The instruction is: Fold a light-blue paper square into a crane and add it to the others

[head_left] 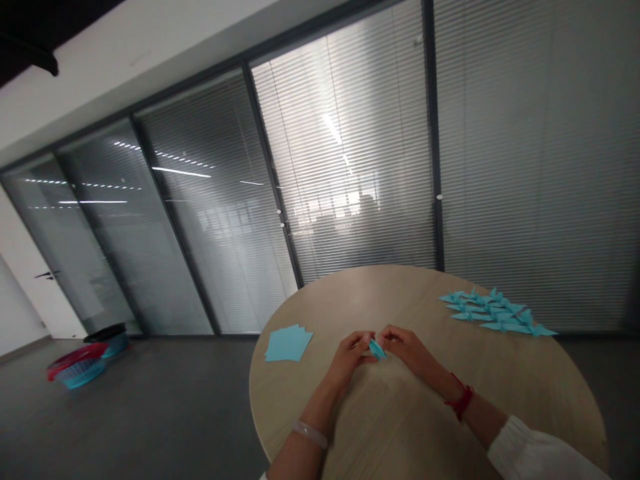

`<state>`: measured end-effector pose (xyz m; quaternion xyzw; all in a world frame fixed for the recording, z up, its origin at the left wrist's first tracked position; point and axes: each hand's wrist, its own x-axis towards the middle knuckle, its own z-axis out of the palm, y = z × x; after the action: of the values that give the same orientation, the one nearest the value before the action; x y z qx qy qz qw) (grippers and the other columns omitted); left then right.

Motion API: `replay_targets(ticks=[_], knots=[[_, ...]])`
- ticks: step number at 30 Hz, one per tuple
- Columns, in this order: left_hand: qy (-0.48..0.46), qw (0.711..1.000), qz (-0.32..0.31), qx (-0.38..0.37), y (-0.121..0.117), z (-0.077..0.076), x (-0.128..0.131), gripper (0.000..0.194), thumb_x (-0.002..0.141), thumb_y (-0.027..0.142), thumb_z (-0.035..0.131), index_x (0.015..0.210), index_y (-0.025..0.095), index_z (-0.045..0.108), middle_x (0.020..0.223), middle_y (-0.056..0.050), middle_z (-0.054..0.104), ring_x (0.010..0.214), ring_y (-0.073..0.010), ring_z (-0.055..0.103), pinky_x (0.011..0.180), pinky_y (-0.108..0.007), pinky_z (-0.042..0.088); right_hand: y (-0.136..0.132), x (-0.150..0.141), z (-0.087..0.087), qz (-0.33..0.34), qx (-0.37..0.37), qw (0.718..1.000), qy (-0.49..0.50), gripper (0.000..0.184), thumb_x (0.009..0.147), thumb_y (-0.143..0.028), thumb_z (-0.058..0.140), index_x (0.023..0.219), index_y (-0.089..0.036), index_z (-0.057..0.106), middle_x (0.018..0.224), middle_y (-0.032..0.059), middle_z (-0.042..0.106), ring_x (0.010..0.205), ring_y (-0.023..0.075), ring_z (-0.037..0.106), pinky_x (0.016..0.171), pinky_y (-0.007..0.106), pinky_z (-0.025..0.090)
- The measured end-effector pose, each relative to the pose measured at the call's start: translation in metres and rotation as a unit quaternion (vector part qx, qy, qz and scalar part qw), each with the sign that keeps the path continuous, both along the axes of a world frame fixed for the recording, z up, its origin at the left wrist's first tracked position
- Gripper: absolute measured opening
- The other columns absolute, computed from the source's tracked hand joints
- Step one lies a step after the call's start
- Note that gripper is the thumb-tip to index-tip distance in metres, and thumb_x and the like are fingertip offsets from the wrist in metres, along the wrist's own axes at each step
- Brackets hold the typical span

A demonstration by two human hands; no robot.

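Note:
Between my two hands, over the middle of the round table point(380, 433), is a small folded piece of blue paper point(377, 349). My left hand point(353, 352) grips it from the left, its thumb and fingers closed around the edge. From the right, my right hand point(401, 343) pinches at the paper's upper edge with thumb and forefinger. The fingers partly cover the folds, so their exact shape is unclear. To the left lies a loose stack of flat blue paper sheets point(289, 343). Several finished blue paper cranes point(493, 311) stand grouped at the right.
On the floor at the left are a blue basket with a red rim point(77, 367) and a second basket with a black rim point(114, 339). A glass partition with blinds point(360, 173) rises behind the table. The table's curved edge is near the paper sheets.

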<state>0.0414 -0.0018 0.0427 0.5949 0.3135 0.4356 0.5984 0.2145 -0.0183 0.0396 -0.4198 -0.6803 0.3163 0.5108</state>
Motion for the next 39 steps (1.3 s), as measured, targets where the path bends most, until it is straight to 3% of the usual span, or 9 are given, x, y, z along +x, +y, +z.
replay_targets(ticks=[6, 11, 16, 20, 25, 29, 32, 36, 39], knots=[[0.07, 0.997, -0.005, 0.021, 0.006, -0.008, 0.0, 0.041, 0.062, 0.049, 0.072, 0.077, 0.011, 0.068, 0.065, -0.002, 0.058, 0.06, -0.0121, 0.05, 0.057, -0.023, 0.038, 0.004, 0.001, -0.007, -0.074, 0.011, 0.997, 0.024, 0.028, 0.082, -0.046, 0.046, 0.074, -0.02, 0.051, 0.068, -0.001, 0.057, 0.062, 0.014, 0.054, 0.058, 0.024, 0.042], [0.087, 0.995, -0.007, 0.038, 0.009, -0.011, 0.001, 0.044, 0.064, 0.054, 0.069, 0.071, 0.011, 0.064, 0.057, 0.002, 0.05, 0.053, -0.0091, 0.04, 0.052, -0.022, 0.03, 0.008, 0.002, -0.013, -0.067, 0.004, 0.997, 0.031, 0.032, 0.082, -0.052, 0.045, 0.077, -0.02, 0.05, 0.068, -0.0006, 0.057, 0.063, 0.0143, 0.055, 0.058, 0.025, 0.044], [0.096, 0.992, 0.049, 0.07, 0.015, -0.013, -0.002, 0.046, 0.064, 0.057, 0.067, 0.071, 0.011, 0.064, 0.057, 0.002, 0.05, 0.054, -0.0098, 0.041, 0.052, -0.022, 0.029, 0.013, -0.001, -0.018, -0.016, -0.079, 0.993, 0.083, 0.035, 0.076, -0.053, 0.052, 0.087, -0.019, 0.055, 0.076, 0.0027, 0.064, 0.067, 0.0167, 0.062, 0.059, 0.026, 0.048], [0.105, 0.987, 0.079, 0.093, 0.02, -0.016, -0.004, 0.044, 0.064, 0.054, 0.066, 0.075, 0.011, 0.065, 0.063, -0.001, 0.056, 0.058, -0.0125, 0.048, 0.055, -0.024, 0.035, 0.018, 0.001, -0.024, 0.015, -0.091, 0.995, 0.029, 0.033, 0.073, -0.047, 0.057, 0.077, -0.015, 0.062, 0.066, 0.0024, 0.065, 0.062, 0.0174, 0.061, 0.059, 0.027, 0.048], [0.124, 0.98, 0.086, 0.133, 0.015, -0.015, -0.005, 0.05, 0.073, 0.041, 0.065, 0.116, 0.016, 0.058, 0.076, -0.003, 0.065, 0.068, -0.0168, 0.058, 0.059, -0.025, 0.042, 0.018, 0.004, -0.023, 0.011, -0.097, 0.995, 0.023, 0.036, 0.072, -0.05, 0.058, 0.071, -0.014, 0.063, 0.062, 0.0014, 0.063, 0.06, 0.018, 0.061, 0.058, 0.027, 0.048], [0.135, 0.966, 0.077, 0.208, 0.008, -0.013, -0.004, 0.036, 0.079, 0.041, 0.06, 0.106, 0.017, 0.066, 0.106, -0.011, 0.065, 0.099, -0.0233, 0.058, 0.079, -0.03, 0.045, 0.017, 0.004, -0.02, -0.006, -0.093, 0.995, 0.023, 0.037, 0.071, -0.051, 0.059, 0.07, -0.015, 0.063, 0.062, 0.0006, 0.061, 0.059, 0.0171, 0.06, 0.056, 0.026, 0.047], [0.144, 0.971, 0.025, 0.19, 0.005, -0.011, -0.002, 0.041, 0.082, 0.045, 0.055, 0.108, 0.015, 0.066, 0.108, -0.012, 0.066, 0.099, -0.0247, 0.059, 0.084, -0.034, 0.045, 0.017, 0.005, -0.02, -0.028, -0.089, 0.996, 0.008, 0.038, 0.071, -0.053, 0.058, 0.068, -0.015, 0.062, 0.057, 0.0002, 0.06, 0.055, 0.0158, 0.057, 0.053, 0.024, 0.044], [0.186, 0.968, -0.006, 0.166, 0.006, -0.01, -0.001, 0.054, 0.067, 0.044, 0.072, 0.112, 0.015, 0.063, 0.105, -0.009, 0.068, 0.096, -0.0259, 0.059, 0.082, -0.034, 0.045, 0.018, 0.006, -0.019, -0.062, -0.081, 0.995, -0.023, 0.04, 0.071, -0.054, 0.057, 0.061, -0.016, 0.058, 0.052, -0.0002, 0.058, 0.051, 0.0145, 0.054, 0.051, 0.023, 0.039], [0.141, 0.976, -0.03, 0.161, 0.008, -0.008, -0.001, 0.051, 0.071, 0.044, 0.07, 0.112, 0.014, 0.063, 0.107, -0.009, 0.067, 0.1, -0.0255, 0.058, 0.086, -0.033, 0.044, 0.015, 0.005, -0.015, -0.066, -0.064, 0.995, -0.033, 0.039, 0.073, -0.053, 0.055, 0.06, -0.017, 0.056, 0.052, -0.0011, 0.056, 0.05, 0.0131, 0.051, 0.05, 0.023, 0.036]])
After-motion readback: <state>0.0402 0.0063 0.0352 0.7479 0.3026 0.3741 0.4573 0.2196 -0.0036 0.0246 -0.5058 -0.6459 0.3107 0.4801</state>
